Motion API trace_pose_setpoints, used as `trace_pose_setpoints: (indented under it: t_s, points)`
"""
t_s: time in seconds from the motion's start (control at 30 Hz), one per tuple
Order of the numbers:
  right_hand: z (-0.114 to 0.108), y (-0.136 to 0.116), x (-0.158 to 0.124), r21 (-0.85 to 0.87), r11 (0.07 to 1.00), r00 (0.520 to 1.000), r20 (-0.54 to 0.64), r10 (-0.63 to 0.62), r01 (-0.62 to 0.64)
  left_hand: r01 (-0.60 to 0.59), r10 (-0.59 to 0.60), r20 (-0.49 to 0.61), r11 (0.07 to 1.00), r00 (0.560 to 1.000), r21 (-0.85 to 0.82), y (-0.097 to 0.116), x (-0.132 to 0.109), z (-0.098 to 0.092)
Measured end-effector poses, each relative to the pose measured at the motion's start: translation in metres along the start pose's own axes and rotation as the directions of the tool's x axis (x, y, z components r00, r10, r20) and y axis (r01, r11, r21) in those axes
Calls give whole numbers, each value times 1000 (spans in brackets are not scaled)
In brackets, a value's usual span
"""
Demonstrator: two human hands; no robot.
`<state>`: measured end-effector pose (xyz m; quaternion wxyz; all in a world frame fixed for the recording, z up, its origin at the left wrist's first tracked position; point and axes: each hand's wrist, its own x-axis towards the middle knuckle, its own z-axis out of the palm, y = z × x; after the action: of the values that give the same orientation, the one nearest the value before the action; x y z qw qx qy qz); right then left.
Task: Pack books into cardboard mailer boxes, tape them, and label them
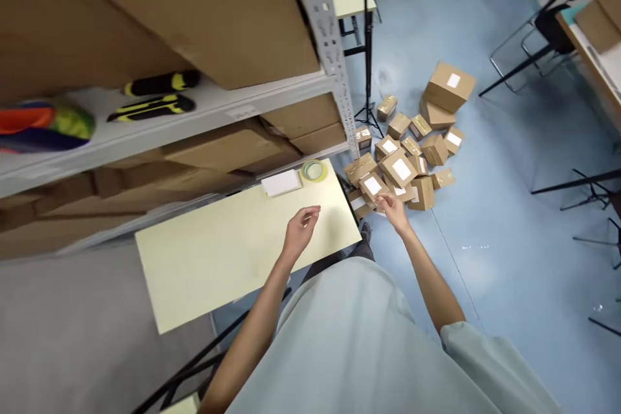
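Note:
My left hand (301, 229) hovers over the right part of a pale yellow table (218, 252), its fingers loosely bent with a gap to the thumb and nothing visible between them. Past the table's right end, my right hand (394, 212) hangs in front of a heap of small cardboard boxes (400, 169), its fingers half curled and seemingly holding nothing. Several boxes carry white labels. A roll of tape (314, 171) lies flat near the table's far right corner. Beside it is a stack of white labels or cards (282, 183).
Along the far side stands a metal shelf rack (334, 45) with large cartons (208, 13) and black-and-yellow tools (154, 107). A thin black stand (368, 65) rises behind the heap. Chairs (553, 26) and another table (594, 65) are at right on the blue floor.

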<state>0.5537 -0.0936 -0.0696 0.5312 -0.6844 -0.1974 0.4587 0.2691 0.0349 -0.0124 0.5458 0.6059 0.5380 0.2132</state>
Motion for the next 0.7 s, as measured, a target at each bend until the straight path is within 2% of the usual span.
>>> trace_pose_setpoints:
  t_s: [0.13, 0.27, 0.37, 0.47, 0.53, 0.7]
  points:
    - [52, -22, -12, -18, 1000, 983, 185, -4, 7, 86, -97, -131, 992, 987, -89, -18, -55, -39]
    - [111, -43, -39, -58, 998, 928, 373, 11, 11, 40, -100, -299, 979, 949, -202, -27, -102, -74]
    - [164, -53, -67, -105, 994, 867, 498, 26, 31, -12, -109, -425, 962, 899, -274, -38, -138, -105]
    - [224, -58, -104, -158, 983, 790, 613, 25, 91, -72, -143, -545, 932, 826, -354, -55, -180, -140]
    - [266, -58, -134, -192, 970, 721, 693, 28, 147, -126, -171, -624, 906, 763, -404, -69, -214, -164]
    - [370, -47, -224, -242, 931, 534, 843, 63, 273, -235, -212, -799, 886, 563, -401, -110, -318, -222]
